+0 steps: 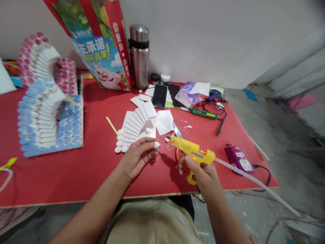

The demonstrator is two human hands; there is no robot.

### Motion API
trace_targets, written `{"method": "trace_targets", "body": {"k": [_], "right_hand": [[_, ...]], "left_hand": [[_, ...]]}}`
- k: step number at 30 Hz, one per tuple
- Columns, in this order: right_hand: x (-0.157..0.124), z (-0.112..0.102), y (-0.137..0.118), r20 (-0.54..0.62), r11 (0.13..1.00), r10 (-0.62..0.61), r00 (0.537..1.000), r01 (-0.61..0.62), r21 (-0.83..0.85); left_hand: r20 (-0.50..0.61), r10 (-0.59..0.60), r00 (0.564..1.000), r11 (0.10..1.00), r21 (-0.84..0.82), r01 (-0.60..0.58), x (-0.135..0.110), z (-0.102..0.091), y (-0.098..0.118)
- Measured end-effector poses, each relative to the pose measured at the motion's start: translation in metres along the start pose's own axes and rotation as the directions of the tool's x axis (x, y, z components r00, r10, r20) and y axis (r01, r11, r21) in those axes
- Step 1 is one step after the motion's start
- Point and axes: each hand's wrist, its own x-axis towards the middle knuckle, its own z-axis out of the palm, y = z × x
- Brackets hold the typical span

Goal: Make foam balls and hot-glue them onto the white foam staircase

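My left hand (142, 156) pinches a small white oval piece (156, 144) between thumb and fingertips, just above the table. In my right hand (200, 171) is a yellow hot glue gun (193, 149), its nozzle pointing left toward that piece but apart from it. A long translucent glue stick (254, 179) runs out of the gun's back. Beyond my left hand lies a white model staircase (135, 123) with fanned steps and several white ovals along its left edge. Scissors (177, 130), partly hidden by the gun, lie behind it.
Two finished-looking curved stair models, blue (38, 118) and pink (27, 64), stand at the left. A shopping bag (99, 51) and steel thermos (140, 61) stand at the back. A phone (159, 96), green-handled cutter (204, 114) and purple power socket (238, 159) lie on the red table (101, 179).
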Motion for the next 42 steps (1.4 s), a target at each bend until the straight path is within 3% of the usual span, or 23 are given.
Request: {"method": "trace_targets", "body": {"k": [7, 16, 20, 30, 42], "right_hand": [[0.001, 0.000, -0.001, 0.014, 1.000, -0.019, 1.000, 0.019, -0.006], [-0.002, -0.003, 0.002, 0.019, 1.000, 0.003, 1.000, -0.003, 0.018], [-0.006, -0.004, 0.000, 0.050, 0.998, 0.054, 0.997, -0.056, 0.036], [-0.014, -0.007, -0.008, 0.097, 0.983, 0.038, 0.995, -0.020, -0.184], [-0.012, -0.003, -0.011, 0.068, 0.988, 0.055, 0.996, -0.044, -0.150]], "left_hand": [[-0.027, -0.015, 1.000, 1.000, 0.008, 0.016, 0.002, 0.000, -0.002], [0.030, -0.010, 1.000, 0.999, -0.050, 0.012, 0.003, -0.004, -0.002], [0.019, -0.041, 0.999, 0.995, -0.087, 0.042, 0.003, -0.004, -0.001], [0.044, -0.042, 0.998, 0.997, -0.070, 0.045, 0.002, -0.004, 0.000], [0.040, -0.044, 0.998, 0.995, -0.093, 0.048, 0.002, -0.001, 0.000]]}}
